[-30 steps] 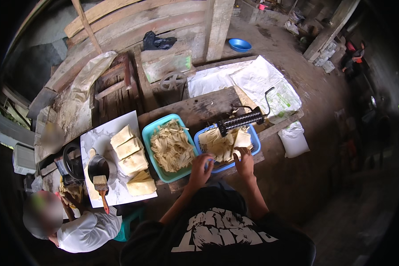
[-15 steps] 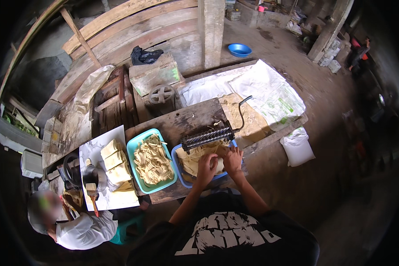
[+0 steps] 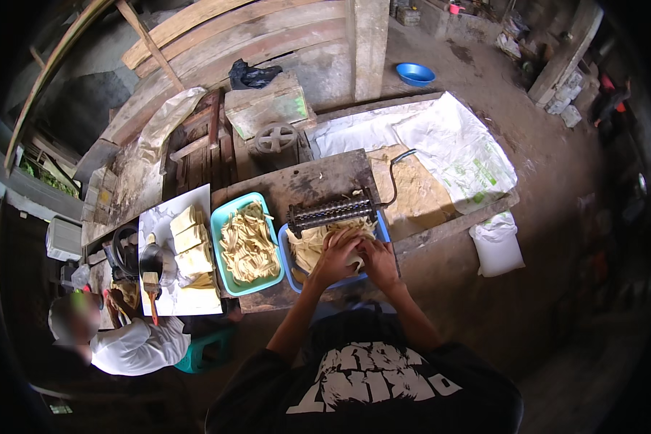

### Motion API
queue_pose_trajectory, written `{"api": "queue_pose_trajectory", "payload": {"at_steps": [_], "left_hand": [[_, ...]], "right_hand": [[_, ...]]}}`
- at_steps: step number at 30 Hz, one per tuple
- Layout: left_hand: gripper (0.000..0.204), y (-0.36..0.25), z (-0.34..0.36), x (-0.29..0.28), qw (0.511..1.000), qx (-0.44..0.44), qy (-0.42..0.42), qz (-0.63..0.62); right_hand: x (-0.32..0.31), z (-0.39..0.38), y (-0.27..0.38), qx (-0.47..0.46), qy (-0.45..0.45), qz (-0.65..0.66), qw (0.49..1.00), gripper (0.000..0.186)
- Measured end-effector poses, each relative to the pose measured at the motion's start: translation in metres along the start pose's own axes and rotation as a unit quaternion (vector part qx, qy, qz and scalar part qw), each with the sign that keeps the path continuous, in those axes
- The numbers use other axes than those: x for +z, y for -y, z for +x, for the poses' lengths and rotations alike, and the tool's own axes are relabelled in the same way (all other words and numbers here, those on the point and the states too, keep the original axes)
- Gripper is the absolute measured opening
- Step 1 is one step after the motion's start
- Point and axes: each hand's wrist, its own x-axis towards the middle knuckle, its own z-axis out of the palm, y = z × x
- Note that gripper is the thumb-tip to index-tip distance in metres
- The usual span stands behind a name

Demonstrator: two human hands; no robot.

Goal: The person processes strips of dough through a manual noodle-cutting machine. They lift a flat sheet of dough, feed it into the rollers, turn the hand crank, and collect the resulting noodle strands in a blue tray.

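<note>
My left hand and my right hand are close together over the blue tray of pale dough sheets, fingers curled on a piece of dough that they partly hide. Just above them is a black crank-handled cutting roller with dough scraps at it. The turquoise tray to the left holds dough strips. Farther left, a white marbled board bears stacked dough sheets, a dark pot and a brush.
A co-worker in a white shirt works at lower left beside a teal stool. White sheeting covers the right of the bench, with a white sack below. Behind are a blue basin and a concrete post. Another person is far right.
My hands have come together over the tray, the left moving up and right from the tray's near edge onto the dough, the right closing beside it. The whole view has shifted slightly.
</note>
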Motion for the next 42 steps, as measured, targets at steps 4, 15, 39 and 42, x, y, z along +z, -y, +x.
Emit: {"api": "queue_pose_trajectory", "payload": {"at_steps": [4, 15, 39, 42], "left_hand": [[0.050, 0.000, -0.009, -0.004, 0.996, -0.003, 0.014, 0.085], [0.029, -0.006, -0.076, -0.017, 0.993, -0.060, 0.006, -0.104], [0.020, -0.040, -0.069, -0.168, 0.965, -0.048, -0.258, -0.019], [0.023, -0.033, -0.049, -0.171, 0.969, -0.026, -0.243, 0.044]], "right_hand": [[-0.014, -0.016, 0.012, -0.065, 0.023, 0.009, 0.998, 0.012], [-0.046, -0.047, 0.074, -0.058, -0.020, 0.091, 0.994, 0.011], [-0.077, 0.049, 0.121, -0.026, -0.079, 0.199, 0.976, 0.020], [-0.067, 0.061, 0.093, -0.044, -0.077, 0.189, 0.978, 0.017]]}}
